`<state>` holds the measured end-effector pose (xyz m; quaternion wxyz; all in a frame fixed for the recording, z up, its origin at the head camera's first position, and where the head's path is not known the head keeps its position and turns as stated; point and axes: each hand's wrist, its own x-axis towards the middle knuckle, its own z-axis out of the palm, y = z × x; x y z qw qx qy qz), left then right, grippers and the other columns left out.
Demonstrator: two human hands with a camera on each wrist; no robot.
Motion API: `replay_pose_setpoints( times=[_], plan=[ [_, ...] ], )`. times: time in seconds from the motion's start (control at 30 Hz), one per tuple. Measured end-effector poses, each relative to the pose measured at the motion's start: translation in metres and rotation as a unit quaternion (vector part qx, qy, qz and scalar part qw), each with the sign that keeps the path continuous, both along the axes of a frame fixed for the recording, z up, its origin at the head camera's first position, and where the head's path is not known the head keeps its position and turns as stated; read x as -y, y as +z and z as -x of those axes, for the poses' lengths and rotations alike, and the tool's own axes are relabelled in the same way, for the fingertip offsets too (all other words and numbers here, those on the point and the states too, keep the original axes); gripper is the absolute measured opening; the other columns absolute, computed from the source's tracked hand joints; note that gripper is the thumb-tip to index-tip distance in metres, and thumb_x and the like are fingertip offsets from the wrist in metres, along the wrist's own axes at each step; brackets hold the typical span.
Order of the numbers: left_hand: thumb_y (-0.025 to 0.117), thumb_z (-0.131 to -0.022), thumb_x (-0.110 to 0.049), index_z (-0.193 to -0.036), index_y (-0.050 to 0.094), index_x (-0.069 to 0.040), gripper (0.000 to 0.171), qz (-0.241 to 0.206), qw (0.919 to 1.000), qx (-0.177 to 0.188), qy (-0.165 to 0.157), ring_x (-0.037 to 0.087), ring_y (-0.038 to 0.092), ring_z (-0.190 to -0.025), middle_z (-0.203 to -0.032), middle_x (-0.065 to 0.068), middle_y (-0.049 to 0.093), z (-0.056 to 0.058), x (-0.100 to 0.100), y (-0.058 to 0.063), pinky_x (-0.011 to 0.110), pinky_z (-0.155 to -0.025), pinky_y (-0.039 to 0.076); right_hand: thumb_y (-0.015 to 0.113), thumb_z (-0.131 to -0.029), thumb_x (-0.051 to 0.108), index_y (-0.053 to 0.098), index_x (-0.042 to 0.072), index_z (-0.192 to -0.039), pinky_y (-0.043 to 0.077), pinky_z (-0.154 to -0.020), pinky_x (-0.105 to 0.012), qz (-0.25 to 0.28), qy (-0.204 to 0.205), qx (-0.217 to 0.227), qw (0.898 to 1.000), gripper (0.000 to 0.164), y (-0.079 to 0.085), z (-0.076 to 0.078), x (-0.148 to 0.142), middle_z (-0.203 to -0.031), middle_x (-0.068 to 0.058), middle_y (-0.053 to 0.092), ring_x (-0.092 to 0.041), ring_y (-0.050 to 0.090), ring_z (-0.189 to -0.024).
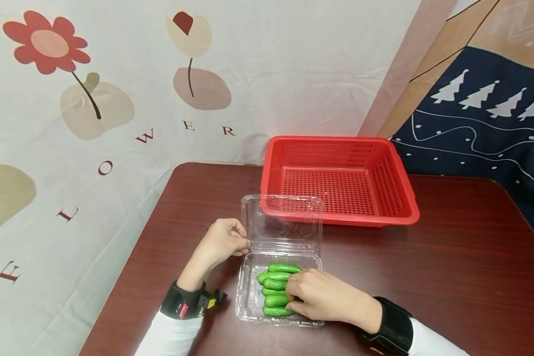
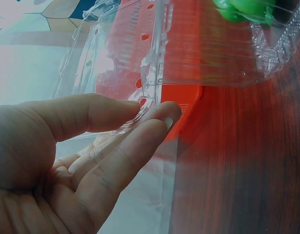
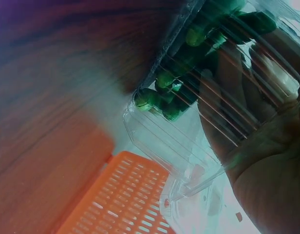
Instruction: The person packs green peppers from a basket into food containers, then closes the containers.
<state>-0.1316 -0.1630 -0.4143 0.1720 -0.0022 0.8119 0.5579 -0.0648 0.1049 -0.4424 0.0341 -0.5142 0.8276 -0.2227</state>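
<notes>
A clear plastic clamshell box (image 1: 242, 291) lies on the table with its lid (image 1: 287, 232) raised at the back. Several small green cucumbers (image 1: 276, 301) lie side by side in its base. My left hand (image 1: 224, 238) is at the left end of the hinge, and the left wrist view shows its thumb and fingers pinching the plastic edge. My right hand (image 1: 322, 296) reaches over the box's right side, fingers curled down around the right ends of the cucumbers. In the right wrist view, its fingers (image 3: 228, 92) show through the clear wall among the cucumbers (image 3: 189, 41).
Behind the box stands a red perforated basket (image 1: 340, 220), overlapped by the raised lid in the head view. The dark reddish table (image 1: 463, 267) extends to both sides. A printed cloth (image 1: 293, 79) hangs along the back and left.
</notes>
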Motion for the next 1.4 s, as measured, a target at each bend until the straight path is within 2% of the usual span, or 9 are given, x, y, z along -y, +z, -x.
replay_pose_setpoints(
  times=[0.17,0.27,0.47,0.67,0.8,1.03,1.17,1.27,1.4],
  plan=[
    [0.073,-0.084,0.012,-0.085,0.061,0.004,0.015,-0.002,1.0000,-0.001,-0.001,0.021,0.073,-0.066,-0.076,0.019,0.074,0.000,-0.001,0.000,0.041,-0.069,0.067,0.083,-0.089,0.024,0.056,0.024,-0.073,0.045,-0.060,-0.010,0.002,-0.015,0.002,1.000,0.031,0.002,0.000,-0.002,-0.074,0.019,0.049,0.007,0.044,-0.067],
    [0.073,-0.084,0.013,-0.085,0.060,0.004,0.016,-0.002,1.0000,0.001,0.002,0.020,0.072,-0.065,-0.076,0.018,0.074,0.001,-0.001,0.001,0.040,-0.068,0.067,0.083,-0.090,0.025,0.060,0.024,-0.076,0.046,-0.061,-0.009,0.012,-0.020,-0.015,1.000,0.026,0.003,0.001,-0.004,-0.075,0.020,0.051,0.008,0.046,-0.067],
    [0.074,-0.084,0.013,-0.085,0.060,0.004,0.017,-0.004,1.0000,-0.002,0.005,0.019,0.072,-0.064,-0.073,0.016,0.073,0.000,-0.001,-0.002,0.036,-0.065,0.066,0.083,-0.090,0.026,0.065,0.025,-0.083,0.052,-0.065,-0.015,0.082,-0.023,-0.087,0.992,0.019,0.011,0.007,-0.012,-0.079,0.018,0.057,0.005,0.051,-0.070],
    [0.073,-0.086,0.011,-0.087,0.061,0.006,0.012,-0.015,0.9997,-0.019,-0.009,0.019,0.072,-0.066,-0.077,0.018,0.075,-0.002,-0.005,-0.003,0.037,-0.067,0.067,0.079,-0.095,0.024,0.070,0.023,-0.091,0.057,-0.072,-0.021,0.148,-0.054,-0.095,0.983,0.009,0.027,0.015,-0.030,-0.091,0.015,0.067,-0.002,0.064,-0.078],
    [0.072,-0.086,0.011,-0.088,0.062,0.006,0.011,-0.017,0.9994,-0.026,-0.014,0.019,0.072,-0.066,-0.078,0.017,0.075,-0.001,-0.010,-0.004,0.038,-0.068,0.067,0.076,-0.098,0.025,0.072,0.023,-0.095,0.056,-0.071,-0.019,0.191,-0.087,-0.093,0.973,0.006,0.037,0.021,-0.045,-0.094,0.014,0.069,-0.003,0.066,-0.082],
    [0.074,-0.086,0.011,-0.088,0.063,0.004,0.013,-0.010,0.9993,-0.031,-0.018,0.019,0.073,-0.067,-0.079,0.017,0.076,-0.003,-0.020,-0.005,0.035,-0.066,0.066,0.069,-0.101,0.040,0.073,0.020,-0.098,0.053,-0.066,-0.018,0.221,-0.174,-0.108,0.953,0.020,0.044,0.027,-0.069,-0.089,0.015,0.067,-0.001,0.062,-0.076],
    [0.075,-0.086,0.011,-0.089,0.063,0.005,0.015,-0.015,0.9993,-0.032,-0.016,0.020,0.073,-0.068,-0.081,0.018,0.076,-0.005,-0.023,-0.006,0.036,-0.067,0.066,0.083,-0.091,0.025,0.074,0.017,-0.100,0.052,-0.064,-0.016,0.233,-0.224,-0.113,0.939,0.015,0.046,0.030,-0.081,-0.089,0.012,0.068,-0.002,0.061,-0.074],
    [0.076,-0.086,0.012,-0.089,0.062,0.005,0.015,-0.020,0.9990,-0.037,-0.013,0.020,0.073,-0.068,-0.081,0.018,0.076,-0.006,-0.025,-0.007,0.036,-0.067,0.066,0.088,-0.079,0.007,0.074,0.014,-0.101,0.051,-0.064,-0.014,0.238,-0.262,-0.111,0.929,0.027,0.046,0.031,-0.090,-0.089,0.009,0.069,-0.003,0.060,-0.073],
    [0.076,-0.086,0.012,-0.088,0.063,0.005,0.015,-0.026,0.9984,-0.046,-0.017,0.020,0.073,-0.069,-0.082,0.018,0.076,-0.005,-0.032,-0.008,0.036,-0.067,0.066,0.089,-0.075,-0.001,0.075,0.009,-0.102,0.052,-0.063,-0.013,0.244,-0.313,-0.106,0.912,0.032,0.046,0.031,-0.103,-0.088,0.007,0.070,-0.003,0.060,-0.071]
  ],
)
